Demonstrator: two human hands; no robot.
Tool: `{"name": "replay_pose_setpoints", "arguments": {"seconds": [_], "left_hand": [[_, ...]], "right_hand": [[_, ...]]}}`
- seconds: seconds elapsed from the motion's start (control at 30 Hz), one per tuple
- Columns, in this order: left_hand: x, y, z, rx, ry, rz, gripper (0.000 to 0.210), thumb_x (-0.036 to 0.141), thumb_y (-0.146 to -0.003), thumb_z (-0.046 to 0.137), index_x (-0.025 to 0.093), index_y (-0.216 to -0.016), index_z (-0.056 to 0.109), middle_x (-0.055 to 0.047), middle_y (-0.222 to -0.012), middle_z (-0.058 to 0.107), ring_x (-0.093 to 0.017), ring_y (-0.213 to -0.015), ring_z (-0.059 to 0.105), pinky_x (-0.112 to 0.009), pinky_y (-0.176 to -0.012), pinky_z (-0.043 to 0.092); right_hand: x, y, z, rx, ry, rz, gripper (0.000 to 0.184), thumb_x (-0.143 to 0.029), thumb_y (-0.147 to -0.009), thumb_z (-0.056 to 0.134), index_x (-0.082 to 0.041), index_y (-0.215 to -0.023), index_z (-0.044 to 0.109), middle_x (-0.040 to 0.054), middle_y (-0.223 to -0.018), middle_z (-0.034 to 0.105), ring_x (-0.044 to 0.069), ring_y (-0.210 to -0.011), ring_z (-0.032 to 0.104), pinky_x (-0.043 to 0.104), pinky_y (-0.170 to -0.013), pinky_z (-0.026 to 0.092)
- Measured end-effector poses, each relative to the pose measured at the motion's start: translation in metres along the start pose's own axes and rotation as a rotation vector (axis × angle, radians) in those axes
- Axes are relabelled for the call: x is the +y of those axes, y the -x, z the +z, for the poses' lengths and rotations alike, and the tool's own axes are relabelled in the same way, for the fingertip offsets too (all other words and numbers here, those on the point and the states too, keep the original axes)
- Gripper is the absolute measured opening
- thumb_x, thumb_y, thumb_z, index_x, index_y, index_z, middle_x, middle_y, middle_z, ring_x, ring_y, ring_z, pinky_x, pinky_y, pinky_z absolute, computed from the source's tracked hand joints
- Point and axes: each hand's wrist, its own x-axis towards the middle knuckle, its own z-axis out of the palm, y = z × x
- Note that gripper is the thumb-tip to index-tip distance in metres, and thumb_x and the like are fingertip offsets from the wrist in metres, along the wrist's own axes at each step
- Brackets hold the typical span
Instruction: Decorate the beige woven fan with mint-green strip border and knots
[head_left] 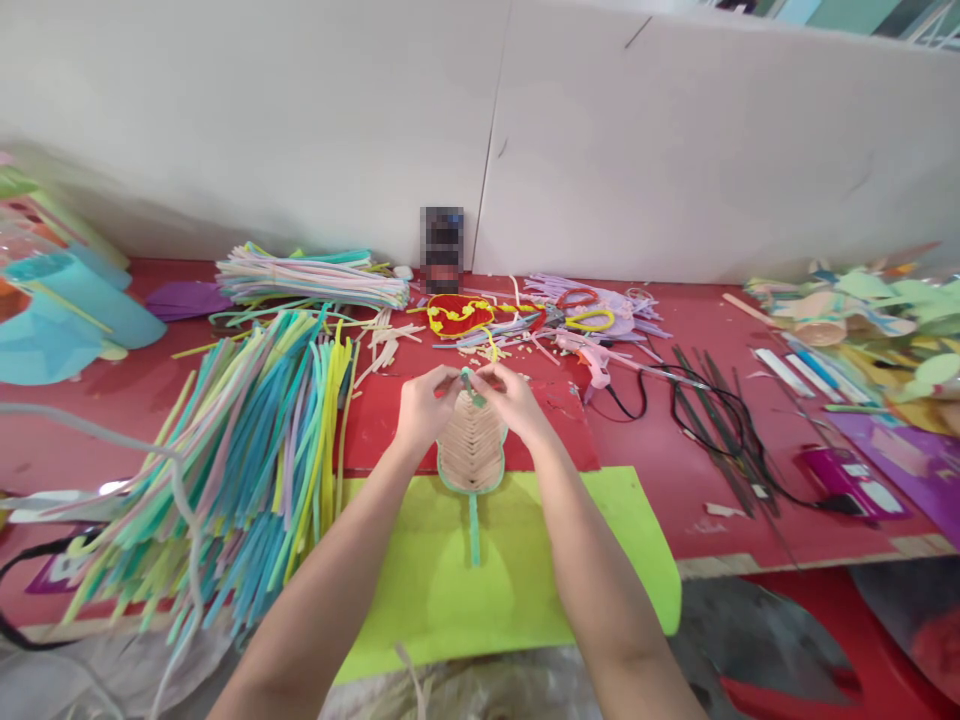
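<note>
Straight ahead lies a leaf-shaped craft piece, made of beige chenille stems in a herringbone pattern with a mint-green edge. Its green stalk points toward me over a yellow-green sheet. My left hand is closed in a pinch at the leaf's far tip. From the other side my right hand pinches the same tip, fingers almost meeting the left ones. A small bit of green shows between them; the fingers partly hide it. Under the leaf's upper part is a red board.
Loose pastel chenille stems spread at left, with a tied bundle behind. Beyond the hands lie scissors, yellow-and-red pieces and scraps. A pink glue gun trails a black cord toward a purple box at right.
</note>
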Motion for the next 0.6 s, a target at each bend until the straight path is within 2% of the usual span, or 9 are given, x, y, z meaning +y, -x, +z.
{"name": "replay_pose_setpoints", "arguments": {"seconds": [0.13,0.3,0.6], "left_hand": [[-0.0024,-0.0019,-0.0025,-0.060,-0.026,0.020,0.014,0.023,-0.082,0.053,0.021,-0.086,0.067,-0.001,-0.082,0.071,-0.015,-0.080,0.067,-0.026,-0.079,0.050],[-0.0032,-0.0043,-0.0051,-0.091,0.051,0.001,0.014,0.024,-0.082,0.053,0.019,-0.084,0.066,-0.001,-0.084,0.071,-0.015,-0.080,0.065,-0.026,-0.079,0.050],[-0.0034,-0.0046,-0.0041,-0.075,0.093,-0.039,0.017,0.028,-0.082,0.053,0.018,-0.085,0.067,-0.003,-0.084,0.071,-0.016,-0.080,0.065,-0.028,-0.080,0.050]], "right_hand": [[0.0020,-0.0003,0.0004,-0.052,-0.051,0.035,0.030,-0.050,-0.081,0.057,-0.020,-0.084,0.061,0.0000,-0.082,0.064,0.015,-0.081,0.060,0.027,-0.075,0.044],[0.0016,0.0000,-0.0008,-0.083,-0.082,0.065,0.031,-0.050,-0.083,0.053,-0.020,-0.080,0.060,-0.0007,-0.077,0.062,0.014,-0.076,0.057,0.027,-0.075,0.043],[-0.0026,0.0007,-0.0011,-0.114,-0.078,0.070,0.028,-0.049,-0.082,0.055,-0.021,-0.082,0.060,-0.0007,-0.078,0.061,0.014,-0.076,0.057,0.027,-0.074,0.044]]}}
